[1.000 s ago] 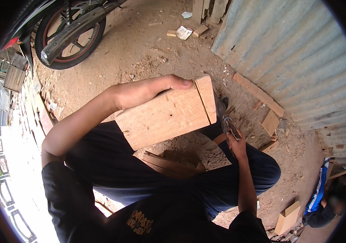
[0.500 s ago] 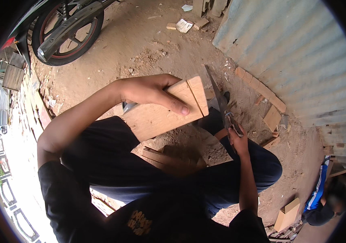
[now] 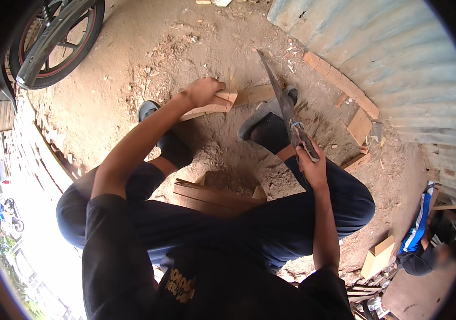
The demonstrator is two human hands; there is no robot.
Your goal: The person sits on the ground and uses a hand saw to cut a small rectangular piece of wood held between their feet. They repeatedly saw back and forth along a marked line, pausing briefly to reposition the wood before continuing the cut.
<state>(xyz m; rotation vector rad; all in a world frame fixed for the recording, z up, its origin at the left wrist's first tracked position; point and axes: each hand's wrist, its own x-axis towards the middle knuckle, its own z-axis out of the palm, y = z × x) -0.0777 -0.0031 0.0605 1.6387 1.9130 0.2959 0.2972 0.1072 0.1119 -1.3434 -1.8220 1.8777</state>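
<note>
My left hand [image 3: 204,92] reaches down between my feet, closed on a short wooden board [image 3: 227,99]. Low by the ground, the board sits against a longer wooden piece [image 3: 255,94] that lies across in front of my shoes; whether they touch is unclear. To the right, above my right leg, my right hand [image 3: 311,160] grips a handsaw [image 3: 286,106] by its worn handle. The saw's dark blade points up and away, past my right shoe [image 3: 265,114], apart from the wood.
A wooden block or seat [image 3: 212,198] is under my legs. A motorcycle wheel [image 3: 60,45] stands far left. Right are a corrugated metal sheet [image 3: 382,64], a row of bricks [image 3: 340,82] and loose wood offcuts [image 3: 359,126]. Another person [image 3: 419,258] is at lower right.
My left hand has lowered the board from close up to near the ground between my feet. The saw in my right hand has shifted only slightly. The view has tilted.
</note>
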